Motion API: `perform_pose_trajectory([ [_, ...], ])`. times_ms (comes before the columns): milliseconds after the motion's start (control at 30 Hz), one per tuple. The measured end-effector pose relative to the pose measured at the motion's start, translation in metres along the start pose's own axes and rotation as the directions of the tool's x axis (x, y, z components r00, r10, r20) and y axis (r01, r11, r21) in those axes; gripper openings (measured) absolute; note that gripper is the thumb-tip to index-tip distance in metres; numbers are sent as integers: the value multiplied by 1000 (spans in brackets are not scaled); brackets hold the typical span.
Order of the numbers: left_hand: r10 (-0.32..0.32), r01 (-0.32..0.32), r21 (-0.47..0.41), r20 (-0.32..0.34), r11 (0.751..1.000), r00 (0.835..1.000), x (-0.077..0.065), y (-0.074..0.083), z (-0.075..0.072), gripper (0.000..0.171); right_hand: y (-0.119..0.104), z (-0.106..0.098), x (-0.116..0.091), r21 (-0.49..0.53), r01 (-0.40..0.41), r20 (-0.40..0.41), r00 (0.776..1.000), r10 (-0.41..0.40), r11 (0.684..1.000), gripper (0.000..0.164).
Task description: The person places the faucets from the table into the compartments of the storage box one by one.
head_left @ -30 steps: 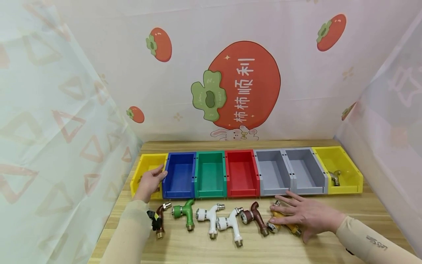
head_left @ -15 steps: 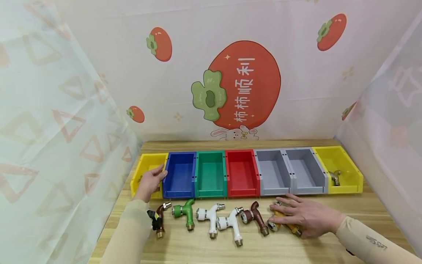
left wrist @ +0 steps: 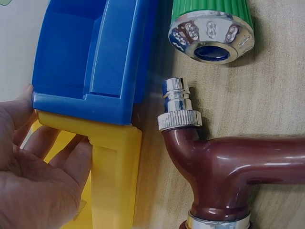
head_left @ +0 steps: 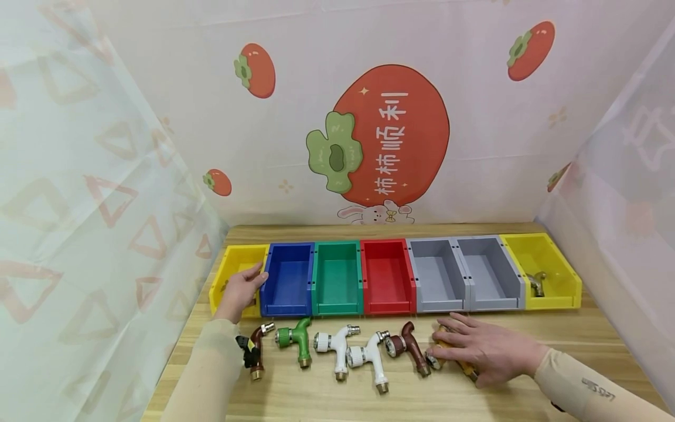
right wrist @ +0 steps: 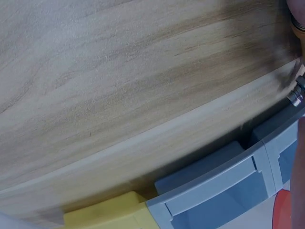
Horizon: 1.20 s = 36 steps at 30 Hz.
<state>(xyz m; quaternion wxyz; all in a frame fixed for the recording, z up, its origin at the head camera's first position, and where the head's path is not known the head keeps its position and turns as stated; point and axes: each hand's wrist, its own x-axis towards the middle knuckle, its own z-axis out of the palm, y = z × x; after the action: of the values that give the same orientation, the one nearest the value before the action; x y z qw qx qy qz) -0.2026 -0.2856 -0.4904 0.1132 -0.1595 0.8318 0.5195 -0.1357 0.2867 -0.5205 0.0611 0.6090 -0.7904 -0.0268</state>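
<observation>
My left hand pinches the adjoining walls of the leftmost yellow bin and the blue bin, its fingers inside the yellow one and its thumb on the blue side. A dark red-brown faucet with a black handle lies just in front of that hand. At the right of the row of faucets, my right hand holds a yellow faucet against the table, thumb near its threaded end and fingers across its body. Much of this faucet is hidden under the fingers; its silver nozzle shows in the right wrist view.
Between the hands lie a green faucet, two white faucets and a maroon faucet. Behind them stand green, red and two grey bins. A metal faucet sits in the right yellow bin.
My right hand has shifted slightly down and left, its thumb drawing in beside the yellow faucet, which has moved a little left. The left hand has stayed at the bins.
</observation>
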Motion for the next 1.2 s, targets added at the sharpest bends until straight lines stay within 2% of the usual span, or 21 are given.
perform_pose_trajectory([
  [167,4,-4,7,-4,1000,1000,0,0,0,59,-1,0,1,-8,12,-20,1000,-12,1000,114],
  [467,10,-10,8,-6,1000,1000,-1,1,0,59,-2,-1,4,-24,8,-103,995,-10,1000,100],
  [700,2,-2,13,-12,1000,1000,-3,1,0,59,-4,1,4,-28,13,-53,998,-14,1000,105],
  [900,3,-3,7,-2,1000,1000,-1,0,0,59,-5,2,5,-29,14,-49,999,-16,999,97],
  [1200,9,-9,9,0,1000,1000,0,-2,0,60,-6,4,8,73,-17,-21,1000,18,997,95],
])
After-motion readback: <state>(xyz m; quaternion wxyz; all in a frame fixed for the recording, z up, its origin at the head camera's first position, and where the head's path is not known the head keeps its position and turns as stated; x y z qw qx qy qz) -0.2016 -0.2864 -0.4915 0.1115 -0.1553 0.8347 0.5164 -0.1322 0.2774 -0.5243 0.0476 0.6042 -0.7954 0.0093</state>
